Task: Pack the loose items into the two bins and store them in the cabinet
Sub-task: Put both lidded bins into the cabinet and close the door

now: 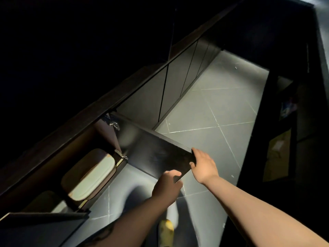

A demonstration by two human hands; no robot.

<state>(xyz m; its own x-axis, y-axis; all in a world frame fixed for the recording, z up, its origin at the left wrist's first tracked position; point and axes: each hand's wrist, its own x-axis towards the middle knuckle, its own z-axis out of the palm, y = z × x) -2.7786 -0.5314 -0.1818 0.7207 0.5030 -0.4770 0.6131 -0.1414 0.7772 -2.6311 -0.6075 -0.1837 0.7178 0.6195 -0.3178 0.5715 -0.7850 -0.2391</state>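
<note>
We held the open cabinet door (156,154) at centre: left hand (166,188) curled round its lower corner, right hand (203,165) clasping its edge. A bin (89,173) sat inside, lower left, its contents blurred.

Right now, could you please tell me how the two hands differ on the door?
The left hand is in shadow and curls round the near corner of the door; the right hand is lit and holds the outer edge, thumb in front. Both hold the same open door.
</note>
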